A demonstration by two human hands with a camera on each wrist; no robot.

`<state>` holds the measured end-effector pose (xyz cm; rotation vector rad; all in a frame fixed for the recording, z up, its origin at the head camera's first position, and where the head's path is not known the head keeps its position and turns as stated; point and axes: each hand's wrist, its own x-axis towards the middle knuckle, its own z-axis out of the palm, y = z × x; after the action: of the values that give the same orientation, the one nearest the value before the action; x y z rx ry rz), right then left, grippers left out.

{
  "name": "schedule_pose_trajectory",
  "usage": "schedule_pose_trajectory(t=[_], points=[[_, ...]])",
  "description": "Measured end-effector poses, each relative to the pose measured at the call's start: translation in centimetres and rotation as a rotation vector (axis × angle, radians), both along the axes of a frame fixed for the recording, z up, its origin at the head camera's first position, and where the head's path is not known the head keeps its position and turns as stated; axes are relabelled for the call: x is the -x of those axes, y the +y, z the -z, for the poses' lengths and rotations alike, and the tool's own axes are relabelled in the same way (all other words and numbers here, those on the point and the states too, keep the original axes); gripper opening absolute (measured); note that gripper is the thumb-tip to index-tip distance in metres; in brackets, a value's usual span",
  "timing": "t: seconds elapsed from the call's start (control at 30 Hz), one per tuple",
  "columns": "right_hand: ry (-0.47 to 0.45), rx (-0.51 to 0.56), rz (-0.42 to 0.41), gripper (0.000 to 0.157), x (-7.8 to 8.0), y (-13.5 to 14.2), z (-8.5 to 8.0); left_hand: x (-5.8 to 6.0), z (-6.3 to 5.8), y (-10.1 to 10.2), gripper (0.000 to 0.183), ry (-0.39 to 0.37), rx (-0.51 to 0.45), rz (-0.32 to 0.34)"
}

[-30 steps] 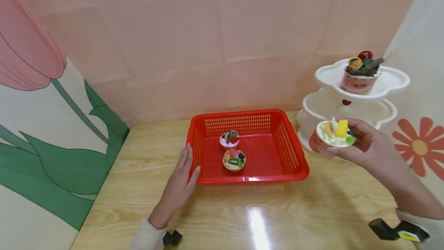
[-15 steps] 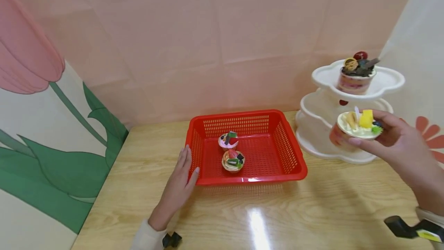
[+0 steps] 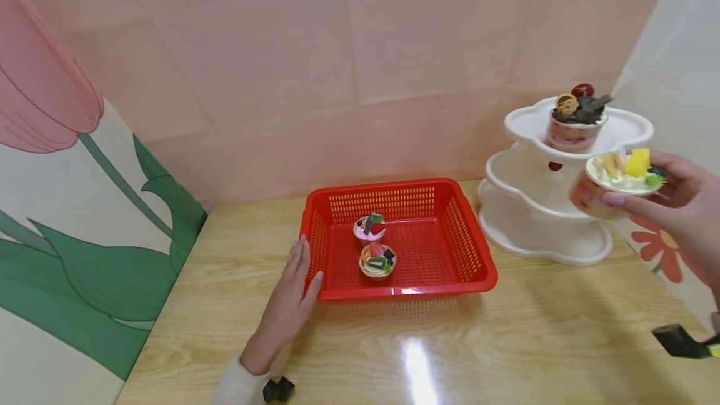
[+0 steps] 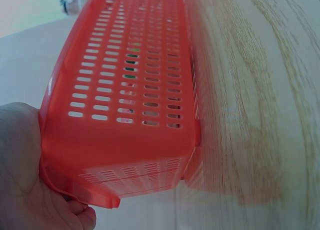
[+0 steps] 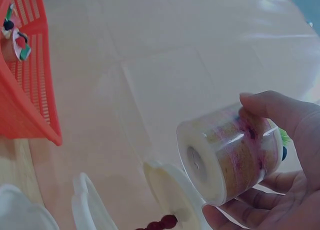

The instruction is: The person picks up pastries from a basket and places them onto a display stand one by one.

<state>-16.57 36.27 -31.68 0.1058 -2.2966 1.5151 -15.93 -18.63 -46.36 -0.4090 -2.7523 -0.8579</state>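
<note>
Surface: basket, stand | basket: two tarts inside | stand: chocolate cup on top | left hand: fingers straight, touching basket's left side | right hand: fingers gripping cream-topped fruit cup, aloft beside stand's right edge

No text can be read; a small mark on the base of the dessert cup, right of the red basket, is illegible.
</note>
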Motion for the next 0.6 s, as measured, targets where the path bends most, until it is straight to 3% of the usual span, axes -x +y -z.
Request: schedule_pose_trajectory(t=[0.07,0.23,0.3,0.47,0.6], points=[[0.004,0.035,0.007,0.065,0.5,0.4,-0.2,0.0,0.0,-0.1,0.069,-0.002,-0.001,-0.002],[0.076,0.205,-0.088,0.059,1.6,1.5,-0.4,0.1,0.1,0.0,0.070,-0.015,-0.005,-0.003],[0.099,0.196,-0.102,0.057,2.1,1.9,-0.7,0.0,0.1,0.0,0.070,-0.018,-0.005,-0.005],[0.099,0.063,-0.013,0.055,3.1,3.2,-1.5,0.0,0.1,0.0,0.069,-0.011,-0.004,-0.009],[0.131,0.088,-0.012,0.051,4.0,4.2,-1.8,0.1,0.1,0.0,0.068,0.003,-0.002,0.001]])
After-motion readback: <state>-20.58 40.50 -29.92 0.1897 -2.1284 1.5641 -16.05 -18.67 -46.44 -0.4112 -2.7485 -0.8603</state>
